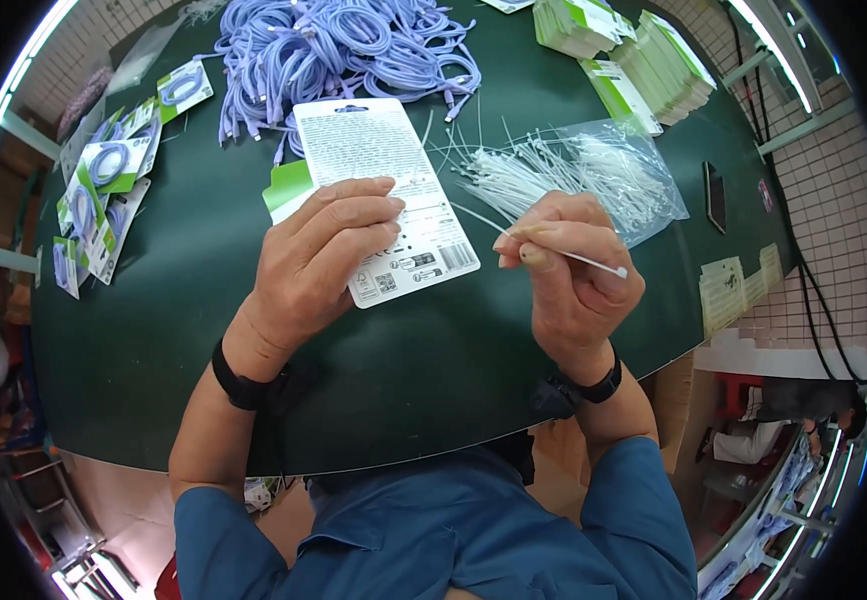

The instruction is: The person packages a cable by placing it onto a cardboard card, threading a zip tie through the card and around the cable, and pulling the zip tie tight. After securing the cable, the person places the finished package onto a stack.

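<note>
My left hand [319, 240] grips a white printed packaging card [354, 140], its text side facing up and its hang hole at the far end. Fingers lie across the card's middle; what is beneath it is hidden. Between thumb and fingertips, my right hand [579, 270] pinches a thin white cable tie [594, 264]. The tie's small square head sticks out to the right, and its tail reaches left toward the card's edge. Whether the tail passes through the card cannot be made out. Under the card's left side, a green-and-white card [289, 188] shows in part.
A large heap of coiled lilac cables [339, 50] covers the far middle. Loose white cable ties [524, 170] spill from a clear bag [644, 190]. Stacked cards [659, 75] stand far right, near a phone [716, 196]. Carded cables [104, 190] lie at left. Another person [804, 410] is at right.
</note>
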Motion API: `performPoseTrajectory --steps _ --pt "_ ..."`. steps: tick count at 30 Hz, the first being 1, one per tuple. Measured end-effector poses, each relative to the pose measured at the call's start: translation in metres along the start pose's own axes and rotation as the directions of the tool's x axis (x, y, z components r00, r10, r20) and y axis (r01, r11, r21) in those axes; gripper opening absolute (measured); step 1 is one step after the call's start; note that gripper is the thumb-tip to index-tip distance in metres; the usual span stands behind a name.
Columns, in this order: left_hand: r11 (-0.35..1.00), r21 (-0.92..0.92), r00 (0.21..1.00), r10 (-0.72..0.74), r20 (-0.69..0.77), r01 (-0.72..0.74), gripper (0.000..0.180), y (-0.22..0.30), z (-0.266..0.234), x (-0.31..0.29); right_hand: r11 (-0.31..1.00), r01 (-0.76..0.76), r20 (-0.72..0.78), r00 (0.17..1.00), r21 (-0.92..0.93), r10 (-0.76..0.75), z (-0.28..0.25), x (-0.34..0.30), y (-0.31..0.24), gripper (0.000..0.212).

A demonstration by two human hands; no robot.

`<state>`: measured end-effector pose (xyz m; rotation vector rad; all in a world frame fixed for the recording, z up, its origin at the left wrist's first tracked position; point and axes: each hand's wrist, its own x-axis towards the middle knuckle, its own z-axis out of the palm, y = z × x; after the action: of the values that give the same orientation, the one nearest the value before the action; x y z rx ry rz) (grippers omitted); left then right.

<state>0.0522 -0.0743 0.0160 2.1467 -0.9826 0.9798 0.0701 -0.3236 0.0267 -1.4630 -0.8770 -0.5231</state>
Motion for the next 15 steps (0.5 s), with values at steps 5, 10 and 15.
performPoseTrajectory --steps 5,10,15 --pt "1.000 -0.005 1.000 -0.007 0.013 0.007 0.024 0.0025 0.0001 -0.0005 0.989 -0.027 0.073 0.997 0.148 0.016 0.0102 -0.0051 -0.0051 0.022" --pt "1.000 0.000 1.000 -0.003 0.014 0.003 0.024 0.0030 0.0002 -0.0017 0.995 0.007 0.135 0.991 0.095 -0.020 0.0110 -0.0053 -0.0031 0.028" --pt "1.000 0.010 1.000 -0.007 0.012 0.007 0.022 0.0041 -0.0007 -0.0014 0.999 -0.013 0.139 0.990 0.044 0.006 0.0108 -0.0060 -0.0041 0.029"
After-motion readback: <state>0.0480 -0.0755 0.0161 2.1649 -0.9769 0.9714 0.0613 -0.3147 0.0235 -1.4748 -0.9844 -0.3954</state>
